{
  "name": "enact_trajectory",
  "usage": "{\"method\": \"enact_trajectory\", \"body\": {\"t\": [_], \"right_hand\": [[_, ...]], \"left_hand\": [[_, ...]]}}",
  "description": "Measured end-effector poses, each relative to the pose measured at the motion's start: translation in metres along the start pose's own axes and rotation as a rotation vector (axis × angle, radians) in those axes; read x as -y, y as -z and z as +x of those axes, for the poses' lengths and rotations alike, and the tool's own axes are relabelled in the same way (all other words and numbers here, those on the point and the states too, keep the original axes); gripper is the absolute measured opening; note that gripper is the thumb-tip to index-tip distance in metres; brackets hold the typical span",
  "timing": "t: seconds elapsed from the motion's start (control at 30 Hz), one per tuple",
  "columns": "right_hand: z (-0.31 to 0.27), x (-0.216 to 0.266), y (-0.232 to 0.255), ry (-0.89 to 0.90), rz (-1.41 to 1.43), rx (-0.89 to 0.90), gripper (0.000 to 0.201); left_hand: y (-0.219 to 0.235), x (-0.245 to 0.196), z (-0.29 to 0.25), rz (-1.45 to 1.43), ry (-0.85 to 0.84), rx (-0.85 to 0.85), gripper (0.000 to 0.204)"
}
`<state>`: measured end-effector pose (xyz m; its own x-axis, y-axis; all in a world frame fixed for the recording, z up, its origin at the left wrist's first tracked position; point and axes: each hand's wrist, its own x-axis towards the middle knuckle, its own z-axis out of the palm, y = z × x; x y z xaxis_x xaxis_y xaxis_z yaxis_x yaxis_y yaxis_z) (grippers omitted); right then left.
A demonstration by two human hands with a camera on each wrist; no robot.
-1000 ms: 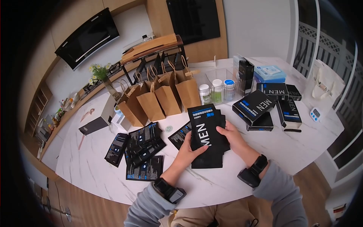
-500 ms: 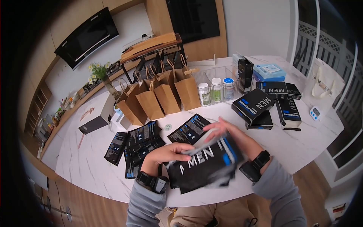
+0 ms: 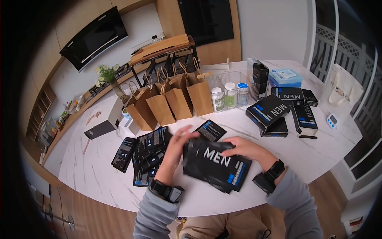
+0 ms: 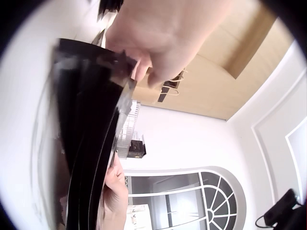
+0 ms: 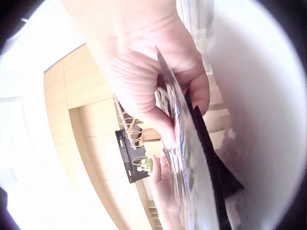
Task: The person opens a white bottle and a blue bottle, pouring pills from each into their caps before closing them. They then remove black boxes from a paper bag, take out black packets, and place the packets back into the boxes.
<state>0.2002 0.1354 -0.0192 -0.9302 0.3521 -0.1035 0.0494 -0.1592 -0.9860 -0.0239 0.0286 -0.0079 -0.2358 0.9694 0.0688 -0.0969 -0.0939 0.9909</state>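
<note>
A stack of flat black packets printed "MEN" [image 3: 211,171] is tilted above the table's near middle in the head view. My right hand [image 3: 248,149] grips it, thumb on the top face and fingers beneath; the right wrist view shows the packets' edges [image 5: 184,158] between thumb and fingers. At the stack's left end my left hand [image 3: 173,149] has its fingers extended beside the edge, slightly blurred. Left of it lies a loose pile of similar black packets [image 3: 149,139], with blue and white print. Another packet [image 3: 211,130] lies flat just beyond the stack, partly hidden by it.
Several brown paper bags [image 3: 177,105] stand at the back beside a clear divided organizer [image 3: 256,93] with bottles [image 3: 230,95]. Black "MEN" boxes [image 3: 266,111] pile up at right, near a small timer [image 3: 331,120] and a white bag [image 3: 340,89]. A white box [image 3: 101,119] sits at left.
The stack has turned from upright to sideways, then swung round and moved slightly up. The right hand let go and took hold again; the left hand has loosened from it. The packet beyond has become uncovered.
</note>
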Motion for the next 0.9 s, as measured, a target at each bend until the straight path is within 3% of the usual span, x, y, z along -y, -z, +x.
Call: {"method": "enact_trajectory", "body": {"t": [0.03,0.07,0.13,0.2,0.27,0.33,0.37,0.4,0.5,0.57,0.67,0.8,0.87,0.9], "right_hand": [[0.004,-0.003,0.002,0.061,0.046,-0.079,0.034],[0.001,0.001,-0.001,0.121,0.155,-0.172,0.035],[0.008,-0.004,0.006,0.250,0.223,-0.355,0.033],[0.007,-0.004,0.007,0.332,0.358,-0.464,0.024],[0.005,-0.002,0.009,0.294,0.355,-0.528,0.027],[0.004,-0.001,0.006,0.211,0.300,-0.496,0.030],[0.004,-0.002,0.003,0.198,0.235,-0.470,0.035],[0.007,-0.009,0.005,0.249,0.157,-0.401,0.036],[0.012,-0.013,0.002,0.329,0.079,-0.397,0.029],[0.010,-0.014,0.004,0.166,0.049,-0.338,0.029],[0.009,-0.012,0.005,0.082,0.085,-0.356,0.031],[0.017,-0.024,0.014,0.114,0.122,-0.390,0.032],[0.014,-0.015,0.006,0.261,0.168,-0.404,0.031],[0.011,-0.012,0.006,0.238,0.194,-0.398,0.029]], "left_hand": [[0.001,-0.005,-0.003,-0.098,0.054,-0.152,0.043],[0.013,0.000,0.002,0.013,0.052,-0.259,0.045],[0.013,0.001,0.003,-0.028,-0.010,-0.289,0.047],[0.002,0.001,0.000,-0.055,0.005,-0.212,0.050],[-0.011,0.011,-0.002,-0.037,0.075,-0.062,0.051],[-0.020,0.030,-0.002,0.217,0.160,-0.004,0.052],[-0.036,0.026,-0.008,0.124,0.040,0.025,0.051],[-0.042,0.038,-0.006,-0.051,-0.018,-0.073,0.048],[-0.038,0.038,-0.006,-0.024,-0.054,-0.098,0.046],[-0.031,0.040,-0.003,-0.027,-0.109,-0.118,0.042],[-0.030,0.038,-0.003,-0.004,-0.097,-0.148,0.037],[-0.035,0.032,-0.006,-0.050,-0.087,-0.096,0.034],[-0.035,0.034,-0.005,0.002,-0.062,-0.047,0.033],[-0.036,0.033,-0.006,0.005,-0.071,-0.043,0.033]]}}
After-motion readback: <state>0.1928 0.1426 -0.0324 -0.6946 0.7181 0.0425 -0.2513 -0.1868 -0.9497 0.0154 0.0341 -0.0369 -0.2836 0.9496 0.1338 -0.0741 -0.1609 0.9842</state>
